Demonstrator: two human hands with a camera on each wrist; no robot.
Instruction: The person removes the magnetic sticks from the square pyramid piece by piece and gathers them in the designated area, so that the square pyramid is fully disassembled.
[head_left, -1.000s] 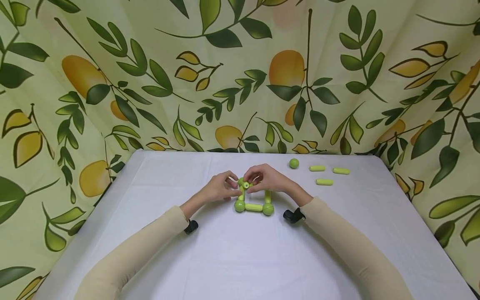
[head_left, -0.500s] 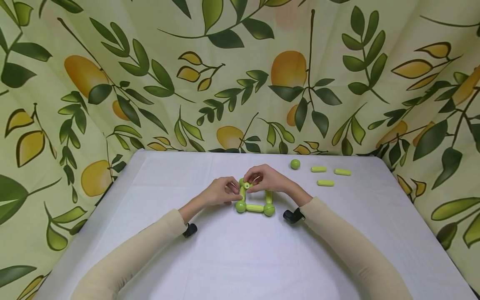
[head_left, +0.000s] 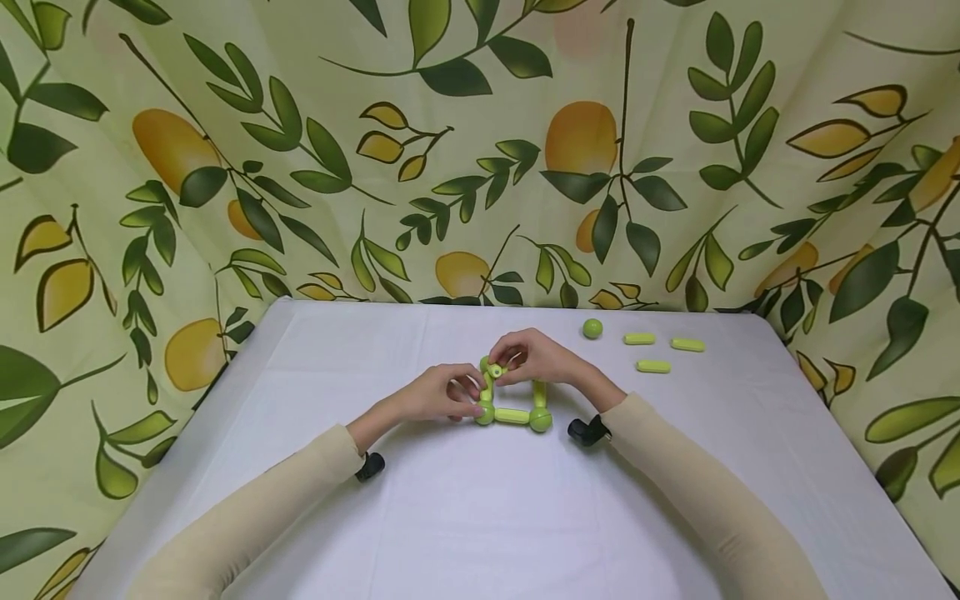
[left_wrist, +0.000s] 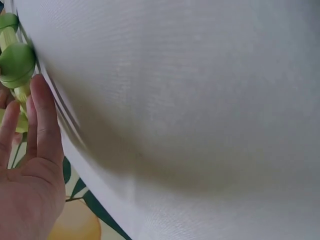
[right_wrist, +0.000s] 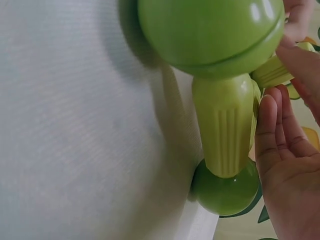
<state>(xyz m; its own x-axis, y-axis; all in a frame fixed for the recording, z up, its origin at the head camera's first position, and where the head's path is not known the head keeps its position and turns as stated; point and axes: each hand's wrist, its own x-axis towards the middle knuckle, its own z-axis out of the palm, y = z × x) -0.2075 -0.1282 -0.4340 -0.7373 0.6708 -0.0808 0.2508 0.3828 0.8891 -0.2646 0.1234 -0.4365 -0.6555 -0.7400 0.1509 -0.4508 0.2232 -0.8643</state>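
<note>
A square frame of green balls and yellow-green ribbed rods lies on the table in the head view. At its far left corner, my right hand (head_left: 531,357) pinches a short rod (head_left: 496,372) whose round end faces me. My left hand (head_left: 438,392) holds the frame's left side, thumb against the near left ball (head_left: 487,413). A front rod (head_left: 512,416) joins that ball to the near right ball (head_left: 540,419). In the right wrist view, the right side rod (right_wrist: 224,125) runs between two balls. My right hand hides part of the frame's far side.
A loose green ball (head_left: 592,328) and several loose rods, one a near rod (head_left: 653,367), lie at the back right of the white-covered table (head_left: 480,517). A leaf-and-fruit curtain (head_left: 337,167) hangs behind the table. Black wrist cameras sit below both cuffs.
My left hand has slid nearer to me along the frame's left side, from the side rod to the near left ball. The right hand keeps its pinch at the far corner.
</note>
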